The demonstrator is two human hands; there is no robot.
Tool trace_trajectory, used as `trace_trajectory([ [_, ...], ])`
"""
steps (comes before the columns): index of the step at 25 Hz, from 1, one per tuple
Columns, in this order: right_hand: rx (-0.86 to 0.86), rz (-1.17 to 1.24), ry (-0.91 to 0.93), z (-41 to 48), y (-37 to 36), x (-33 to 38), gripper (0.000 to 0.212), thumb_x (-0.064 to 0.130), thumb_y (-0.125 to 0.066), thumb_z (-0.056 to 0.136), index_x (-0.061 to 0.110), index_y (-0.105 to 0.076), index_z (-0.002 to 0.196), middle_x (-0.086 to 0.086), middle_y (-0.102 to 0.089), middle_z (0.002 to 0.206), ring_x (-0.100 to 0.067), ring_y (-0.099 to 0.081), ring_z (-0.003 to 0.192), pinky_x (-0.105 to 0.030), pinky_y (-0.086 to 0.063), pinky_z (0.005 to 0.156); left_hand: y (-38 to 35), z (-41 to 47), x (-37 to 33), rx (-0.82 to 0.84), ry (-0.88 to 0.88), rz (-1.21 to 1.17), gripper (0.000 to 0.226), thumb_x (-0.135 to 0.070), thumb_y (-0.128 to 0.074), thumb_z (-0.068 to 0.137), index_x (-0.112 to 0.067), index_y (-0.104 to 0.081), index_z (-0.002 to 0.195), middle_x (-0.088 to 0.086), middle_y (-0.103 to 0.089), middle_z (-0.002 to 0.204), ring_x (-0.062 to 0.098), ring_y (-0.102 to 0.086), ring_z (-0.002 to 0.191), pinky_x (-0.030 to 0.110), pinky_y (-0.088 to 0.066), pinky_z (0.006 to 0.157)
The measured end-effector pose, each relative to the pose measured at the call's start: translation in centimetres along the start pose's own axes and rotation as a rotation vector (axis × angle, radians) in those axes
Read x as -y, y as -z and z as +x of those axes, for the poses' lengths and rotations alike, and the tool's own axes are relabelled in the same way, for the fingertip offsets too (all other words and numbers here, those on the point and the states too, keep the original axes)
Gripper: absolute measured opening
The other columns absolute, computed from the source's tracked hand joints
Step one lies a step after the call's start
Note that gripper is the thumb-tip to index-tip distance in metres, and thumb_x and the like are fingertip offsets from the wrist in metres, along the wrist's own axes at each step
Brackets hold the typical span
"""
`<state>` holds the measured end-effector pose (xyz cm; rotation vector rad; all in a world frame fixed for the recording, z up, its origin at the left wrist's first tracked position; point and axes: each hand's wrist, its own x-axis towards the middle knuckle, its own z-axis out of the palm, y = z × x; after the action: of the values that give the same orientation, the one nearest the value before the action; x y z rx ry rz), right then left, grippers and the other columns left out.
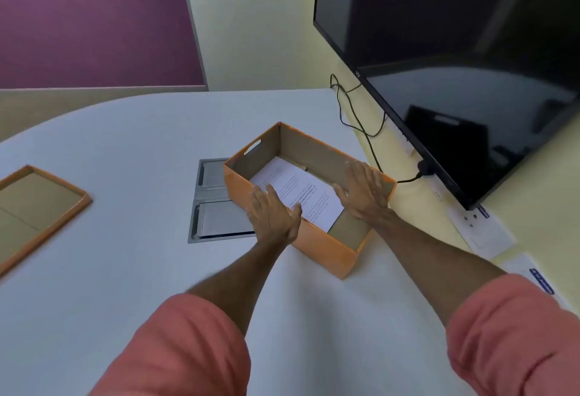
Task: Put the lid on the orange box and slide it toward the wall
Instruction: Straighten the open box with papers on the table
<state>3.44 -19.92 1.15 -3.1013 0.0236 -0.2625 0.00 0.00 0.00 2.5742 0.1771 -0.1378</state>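
An open orange box sits on the white table, right of centre, close to the yellow wall. Printed sheets of paper lie inside it. My left hand rests flat with spread fingers on the box's near-left rim. My right hand lies flat with spread fingers over the right rim. Neither hand grips anything. The orange lid lies upside down at the table's far left edge, well apart from both hands.
A metal cable hatch is set flush in the table just left of the box. A dark wall-mounted screen hangs at the right, with a black cable trailing below it. Wall sockets sit below the screen.
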Motion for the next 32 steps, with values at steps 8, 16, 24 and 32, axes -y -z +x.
trace_trajectory([
  [8,0.214,-0.02,-0.076,4.6,-2.0,-2.2,0.08,0.039,-0.055,0.087,0.0,-0.019,0.147,-0.019,-0.027,0.153,-0.034,-0.023,0.143,-0.054,-0.02,0.114,-2.4,1.5,-0.9,0.072,0.137,0.01,0.094,-0.054,-0.045,0.091,-0.001,0.003,0.153,0.018,0.002,0.163,0.036,-0.001,0.151,0.046,-0.009,0.121],
  [16,0.219,-0.005,-0.158,5.1,-2.2,-1.6,0.071,0.025,-0.059,0.082,-0.003,-0.029,0.141,-0.021,-0.045,0.134,-0.037,-0.045,0.123,-0.048,-0.04,0.098,-1.5,2.9,0.8,0.068,0.094,-0.055,0.096,-0.047,-0.054,0.09,-0.002,0.003,0.153,0.017,0.0,0.163,0.034,-0.003,0.151,0.045,-0.012,0.123],
  [24,0.12,0.027,-0.189,3.8,-2.3,-0.6,0.027,0.011,-0.051,0.083,0.002,-0.051,0.107,-0.018,-0.059,0.106,-0.035,-0.058,0.097,-0.039,-0.044,0.074,1.5,5.6,3.6,0.059,0.046,-0.194,0.077,-0.018,-0.064,0.078,-0.008,-0.024,0.142,0.014,-0.041,0.142,0.032,-0.044,0.128,0.049,-0.046,0.104],
  [32,0.444,0.354,-0.333,6.8,-2.6,-0.5,0.053,0.0,-0.039,0.092,0.01,-0.032,0.143,-0.026,-0.048,0.132,-0.042,-0.052,0.116,-0.042,-0.047,0.09,0.9,4.9,3.2,0.147,0.24,-0.439,0.054,-0.002,-0.04,0.096,-0.009,-0.018,0.144,0.019,-0.051,0.133,0.038,-0.059,0.113,0.05,-0.054,0.093],
])
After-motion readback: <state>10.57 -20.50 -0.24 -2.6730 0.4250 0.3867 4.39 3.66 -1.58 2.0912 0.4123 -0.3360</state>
